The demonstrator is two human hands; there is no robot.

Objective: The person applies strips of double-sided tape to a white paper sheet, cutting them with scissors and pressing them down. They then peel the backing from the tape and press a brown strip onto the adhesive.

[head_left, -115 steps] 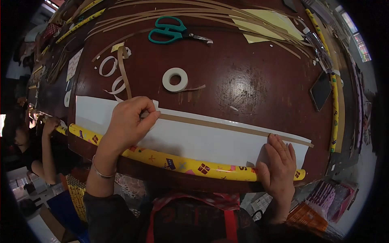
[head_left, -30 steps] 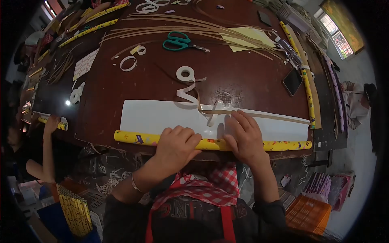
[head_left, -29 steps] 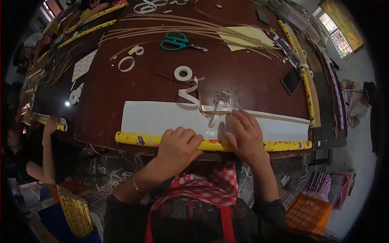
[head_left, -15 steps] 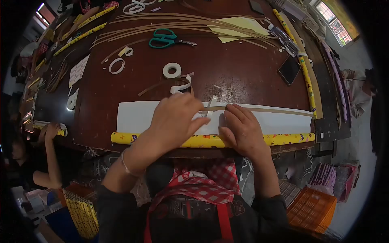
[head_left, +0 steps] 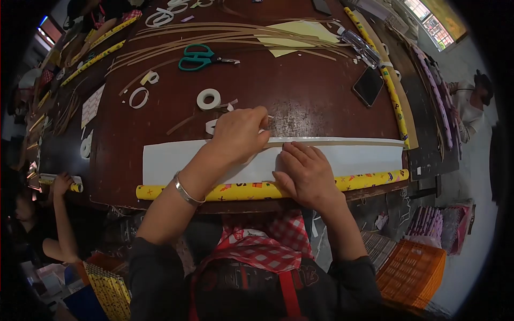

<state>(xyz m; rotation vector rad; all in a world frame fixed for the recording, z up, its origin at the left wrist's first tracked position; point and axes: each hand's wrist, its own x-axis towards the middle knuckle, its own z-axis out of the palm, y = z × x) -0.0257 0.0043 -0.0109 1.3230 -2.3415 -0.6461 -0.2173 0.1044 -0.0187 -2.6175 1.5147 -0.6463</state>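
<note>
Moved up off the yellow roll [head_left: 251,190] since a second ago: left hand [head_left: 239,132] now at the far edge of the white sheet [head_left: 176,160], fingers curled and apparently pinching the near end of the brown strip [head_left: 342,143], though the grip itself hidden behind the knuckles. Right hand [head_left: 303,174] pressed flat and open on the sheet, palm overlapping the roll. Strip lying along the sheet's far edge, long axis left to right across the bench [head_left: 300,101], free end pointing toward the right rim. Roll parallel to it along the near edge, printed with small coloured patterns; no readable writing. Farther back: white tape ring [head_left: 208,99], green scissors [head_left: 199,57], dark phone [head_left: 368,85].
</note>
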